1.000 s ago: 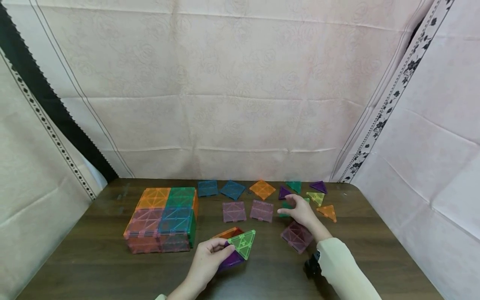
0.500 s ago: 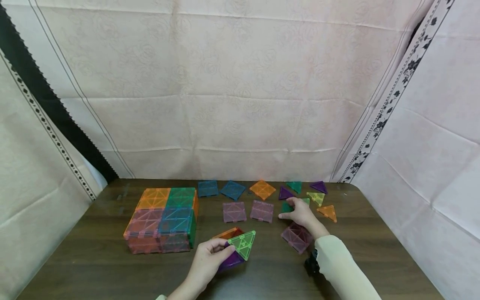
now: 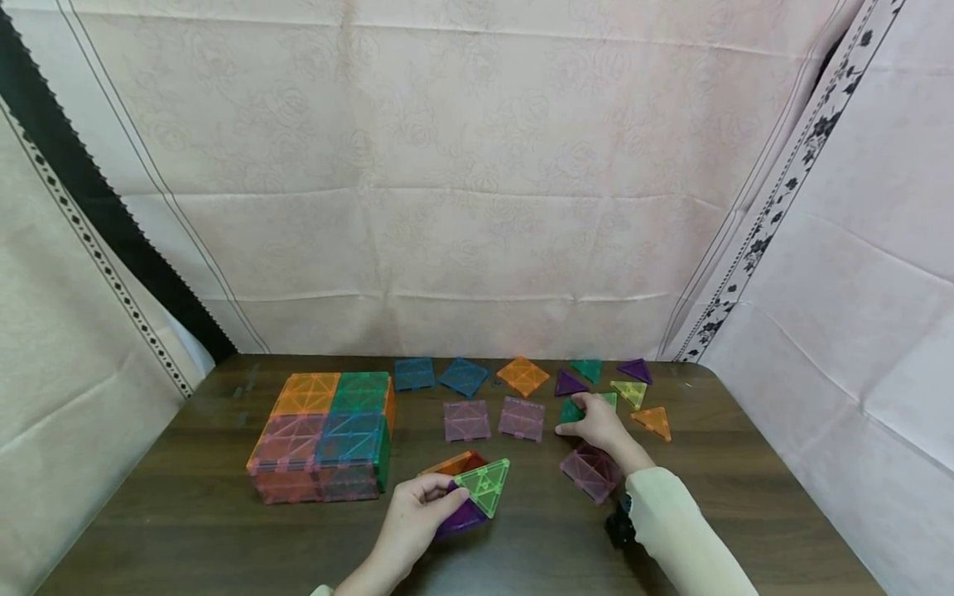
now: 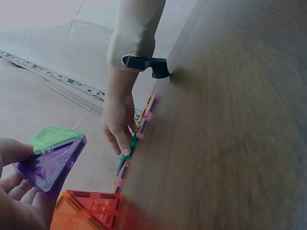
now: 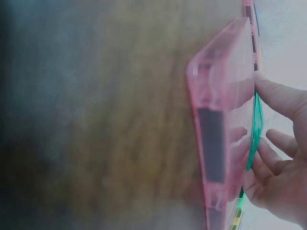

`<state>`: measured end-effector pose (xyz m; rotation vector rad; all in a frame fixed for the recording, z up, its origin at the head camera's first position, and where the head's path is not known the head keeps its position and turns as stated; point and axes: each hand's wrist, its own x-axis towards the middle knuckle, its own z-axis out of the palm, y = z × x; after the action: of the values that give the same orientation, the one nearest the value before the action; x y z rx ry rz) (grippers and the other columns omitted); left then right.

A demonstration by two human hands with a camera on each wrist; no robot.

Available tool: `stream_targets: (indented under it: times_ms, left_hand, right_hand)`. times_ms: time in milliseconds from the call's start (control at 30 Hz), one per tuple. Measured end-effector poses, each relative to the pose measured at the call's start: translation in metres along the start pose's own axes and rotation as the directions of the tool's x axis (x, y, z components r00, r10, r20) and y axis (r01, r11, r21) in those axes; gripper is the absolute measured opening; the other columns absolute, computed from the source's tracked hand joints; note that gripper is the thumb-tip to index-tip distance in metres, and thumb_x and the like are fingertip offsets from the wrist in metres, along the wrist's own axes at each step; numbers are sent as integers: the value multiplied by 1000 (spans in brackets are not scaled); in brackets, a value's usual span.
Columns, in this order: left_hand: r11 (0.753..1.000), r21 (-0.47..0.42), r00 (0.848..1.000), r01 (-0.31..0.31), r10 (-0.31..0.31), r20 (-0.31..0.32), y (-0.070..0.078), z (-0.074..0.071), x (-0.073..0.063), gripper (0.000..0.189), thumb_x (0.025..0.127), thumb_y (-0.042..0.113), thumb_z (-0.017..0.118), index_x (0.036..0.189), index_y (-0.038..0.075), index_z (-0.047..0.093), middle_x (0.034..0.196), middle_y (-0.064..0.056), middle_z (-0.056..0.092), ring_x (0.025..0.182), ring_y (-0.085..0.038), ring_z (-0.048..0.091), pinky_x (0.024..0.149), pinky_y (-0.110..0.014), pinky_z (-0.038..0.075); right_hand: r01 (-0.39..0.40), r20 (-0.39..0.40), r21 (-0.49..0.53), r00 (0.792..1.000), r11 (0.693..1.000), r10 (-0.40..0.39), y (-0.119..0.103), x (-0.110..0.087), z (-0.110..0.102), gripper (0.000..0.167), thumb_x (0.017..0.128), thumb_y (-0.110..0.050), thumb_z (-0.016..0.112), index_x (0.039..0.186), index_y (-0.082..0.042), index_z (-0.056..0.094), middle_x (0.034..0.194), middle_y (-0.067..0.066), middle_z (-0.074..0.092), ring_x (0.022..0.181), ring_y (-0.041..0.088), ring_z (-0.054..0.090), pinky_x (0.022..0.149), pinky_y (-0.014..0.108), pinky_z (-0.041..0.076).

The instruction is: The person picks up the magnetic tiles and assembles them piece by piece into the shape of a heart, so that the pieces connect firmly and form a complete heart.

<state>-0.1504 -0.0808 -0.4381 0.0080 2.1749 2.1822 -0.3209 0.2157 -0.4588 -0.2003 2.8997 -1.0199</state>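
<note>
My left hand [image 3: 412, 515] pinches a light green triangle magnetic tile [image 3: 486, 484] joined at an angle to a purple triangle tile [image 3: 460, 520]. An orange tile piece [image 4: 88, 211] stands right beside them, partly behind the hand in the head view. Farther right, my right hand [image 3: 600, 424] reaches down at the table and holds a dark green triangle tile [image 3: 570, 410] between thumb and fingers. In the right wrist view this green tile [image 5: 256, 129] shows at the fingertips, partly behind a pink square tile [image 5: 211, 139] close to the camera.
A block of coloured square tiles [image 3: 328, 439] stands at the left. Blue squares [image 3: 464, 377], an orange square [image 3: 522, 377] and pink squares [image 3: 467, 420] lie in the middle back. Purple, green, yellow-green and orange triangles [image 3: 652, 423] lie around the right hand. Cloth hangs behind the table.
My right hand has shifted slightly down toward the wrist side at the dark green triangle, and more of that tile shows. My left hand and its tiles stay nearly still.
</note>
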Motion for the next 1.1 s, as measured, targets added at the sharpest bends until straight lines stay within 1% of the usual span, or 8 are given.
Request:
stream_targets:
  times_ms: [233, 367, 533, 667, 800, 900, 967, 1100]
  left_hand:
    - [1000, -9, 1000, 10, -10, 5, 0, 1, 0, 22, 85, 11, 72, 93, -9, 69, 79, -4, 69, 69, -9, 60, 62, -21, 51]
    - [1000, -5, 1000, 15, -15, 4, 0, 1, 0, 22, 85, 11, 72, 94, -9, 69, 78, -3, 69, 69, -8, 60, 62, -21, 50]
    - [1000, -3, 1000, 19, -19, 3, 0, 2, 0, 22, 85, 11, 72, 93, -9, 69, 77, -2, 68, 68, -7, 58, 61, -20, 49]
    - [1000, -6, 1000, 18, -18, 2, 0, 2, 0, 22, 85, 11, 72, 93, -9, 69, 77, -2, 68, 68, -8, 58, 61, -20, 49]
    - [1000, -6, 1000, 13, -13, 3, 0, 2, 0, 22, 85, 11, 72, 93, -9, 69, 78, -3, 68, 68, -8, 59, 61, -21, 50]
    - [1000, 3, 1000, -2, 2, -5, 1, 1, 0, 21, 85, 11, 72, 93, -8, 69, 79, -3, 68, 68, -8, 59, 62, -21, 50]
    - [1000, 12, 1000, -15, 15, -17, 2, 0, -1, 20, 84, 11, 72, 93, -8, 70, 80, -4, 69, 68, -7, 59, 62, -21, 50]
    - [999, 17, 999, -32, 33, -40, 5, -3, -2, 22, 85, 9, 72, 97, -9, 68, 85, -7, 70, 71, -6, 61, 66, -19, 51]
  right_hand:
    - [-11, -4, 9, 1000, 1000, 11, -1, -1, -1, 77, 78, -23, 81, 138, 8, 44, 126, 27, 46, 113, 38, 50, 95, 52, 44]
    - [-12, -12, 22, 1000, 1000, 13, 0, -2, -1, 75, 77, -22, 82, 136, 6, 46, 124, 26, 48, 112, 38, 51, 94, 53, 44]
    - [-12, -36, 53, 999, 999, 14, 4, -1, -4, 59, 82, -16, 77, 130, 1, 48, 119, 24, 56, 110, 37, 54, 89, 51, 47]
    - [8, -48, 77, 999, 997, -5, 7, 0, -8, 45, 86, -11, 72, 125, -1, 51, 108, 19, 60, 99, 32, 58, 79, 44, 50]
    - [29, -64, 102, 998, 994, -23, 7, -2, -13, 29, 90, -9, 67, 115, -2, 56, 98, 12, 61, 90, 25, 58, 73, 37, 49]
    - [59, -86, 96, 995, 994, -51, 4, -7, -16, 20, 92, -11, 65, 108, -2, 59, 94, 8, 63, 86, 21, 58, 72, 34, 48]
    - [82, -103, 97, 992, 992, -72, 0, -13, -18, 17, 92, -11, 64, 106, -3, 60, 93, 8, 63, 83, 20, 57, 70, 32, 47]
    - [134, -137, 124, 984, 983, -116, -19, -30, -20, 14, 93, -10, 64, 106, -6, 61, 93, 6, 64, 79, 17, 57, 65, 29, 47]
